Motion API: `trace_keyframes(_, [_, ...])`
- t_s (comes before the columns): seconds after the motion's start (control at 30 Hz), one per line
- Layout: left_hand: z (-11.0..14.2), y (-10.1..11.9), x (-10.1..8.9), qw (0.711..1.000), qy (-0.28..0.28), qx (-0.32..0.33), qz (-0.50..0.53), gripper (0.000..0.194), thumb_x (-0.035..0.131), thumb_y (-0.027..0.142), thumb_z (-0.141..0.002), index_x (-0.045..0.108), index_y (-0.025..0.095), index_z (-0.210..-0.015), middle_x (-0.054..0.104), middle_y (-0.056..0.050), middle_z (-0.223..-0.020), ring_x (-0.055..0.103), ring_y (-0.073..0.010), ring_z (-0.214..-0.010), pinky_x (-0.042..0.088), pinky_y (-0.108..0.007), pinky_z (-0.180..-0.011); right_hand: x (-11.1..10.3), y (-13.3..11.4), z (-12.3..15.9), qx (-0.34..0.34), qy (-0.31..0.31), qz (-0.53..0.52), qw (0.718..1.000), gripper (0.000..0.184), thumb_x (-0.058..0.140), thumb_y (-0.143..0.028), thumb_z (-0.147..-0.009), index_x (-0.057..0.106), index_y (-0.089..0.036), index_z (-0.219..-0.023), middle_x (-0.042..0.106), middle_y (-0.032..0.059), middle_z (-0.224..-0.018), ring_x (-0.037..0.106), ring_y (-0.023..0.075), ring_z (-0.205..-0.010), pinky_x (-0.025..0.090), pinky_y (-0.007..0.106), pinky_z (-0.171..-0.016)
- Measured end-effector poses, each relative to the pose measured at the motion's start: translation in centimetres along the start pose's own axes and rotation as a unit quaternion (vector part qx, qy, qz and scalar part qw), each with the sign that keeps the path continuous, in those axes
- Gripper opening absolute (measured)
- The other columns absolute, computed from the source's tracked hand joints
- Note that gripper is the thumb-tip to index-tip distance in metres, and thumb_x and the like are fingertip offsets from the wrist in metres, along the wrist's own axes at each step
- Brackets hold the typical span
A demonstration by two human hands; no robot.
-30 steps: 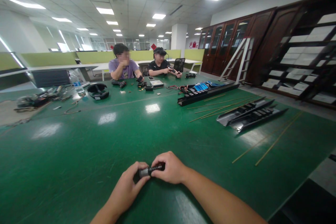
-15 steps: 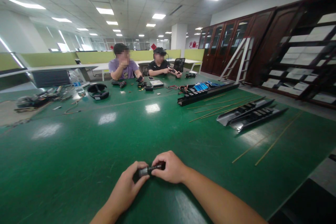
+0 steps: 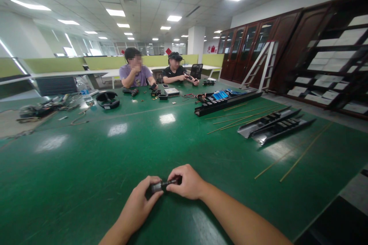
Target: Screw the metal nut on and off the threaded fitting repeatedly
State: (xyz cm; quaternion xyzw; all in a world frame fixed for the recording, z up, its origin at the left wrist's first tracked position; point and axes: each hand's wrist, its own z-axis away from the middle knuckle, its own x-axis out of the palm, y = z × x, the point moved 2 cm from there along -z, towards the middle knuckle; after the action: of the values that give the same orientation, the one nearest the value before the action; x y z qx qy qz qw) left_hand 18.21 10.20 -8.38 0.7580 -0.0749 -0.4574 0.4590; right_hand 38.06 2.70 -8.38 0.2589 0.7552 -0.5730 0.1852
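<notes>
Close to the table's near side, my left hand (image 3: pixel 141 198) is closed around a short dark cylinder with a silver band (image 3: pixel 156 187). From its right end extends a slim dark shaft-like piece (image 3: pixel 169 184), which my right hand (image 3: pixel 188 183) pinches between thumb and fingers. The two parts line up end to end, roughly level; whether they are one piece or two I cannot tell. My palms and fingers hide much of both. Below them lies the green tabletop (image 3: pixel 94 176).
Black metal channels (image 3: pixel 283 128) and thin brass-coloured rods (image 3: pixel 304 153) lie to the right. A longer black rail (image 3: pixel 227 102) is farther back. A black headset (image 3: pixel 107 100) and tangled cables stand at the left. Two people (image 3: pixel 135 71) sit across the table, one holding a dark object.
</notes>
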Motion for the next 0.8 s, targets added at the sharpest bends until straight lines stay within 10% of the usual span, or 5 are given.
trace_keyframes(0.8, [-0.08, 0.55, -0.43, 1.000, 0.011, -0.015, 0.010, 0.022, 0.059, 0.037, -0.090, 0.060, 0.024, -0.108, 0.065, -0.007, -0.112, 0.061, -0.0239, -0.108, 0.047, -0.037, -0.098, -0.78, 0.08, 0.06, 0.015, 0.014, 0.002, 1.000, 0.014, 0.074, -0.028, -0.072, 0.072, -0.018, -0.082, 0.069, 0.0006, -0.068, 0.062, 0.0134, -0.061, 0.045, 0.022, -0.060])
